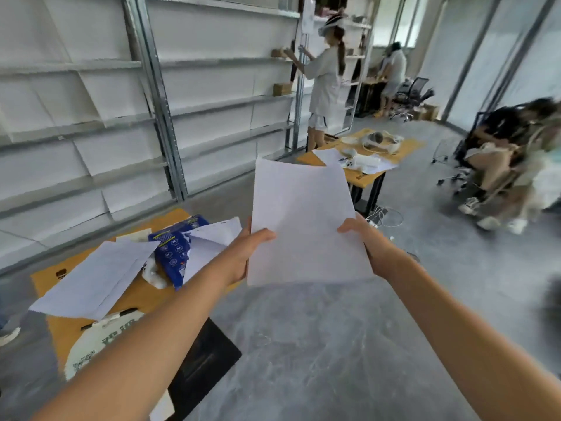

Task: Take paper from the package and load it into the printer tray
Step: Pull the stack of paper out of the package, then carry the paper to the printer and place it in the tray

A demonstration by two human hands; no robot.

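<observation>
I hold a thin stack of white paper (303, 220) upright in the air in front of me, over the grey floor. My left hand (246, 253) grips its lower left edge, thumb on top. My right hand (364, 238) grips its lower right edge. The torn blue paper package (173, 253) lies open on the wooden table (73, 326) at my left, with loose white sheets (97, 278) spread over and beside it. A black flat part (206, 357), possibly the printer, shows below my left forearm; no tray is clearly visible.
Metal shelving (158, 95) lines the left wall. A second wooden table (361, 174) with headsets and papers stands ahead. One person stands at the shelves (324, 83), another sits at the right (516, 165). A white round item (91, 344) lies on my table.
</observation>
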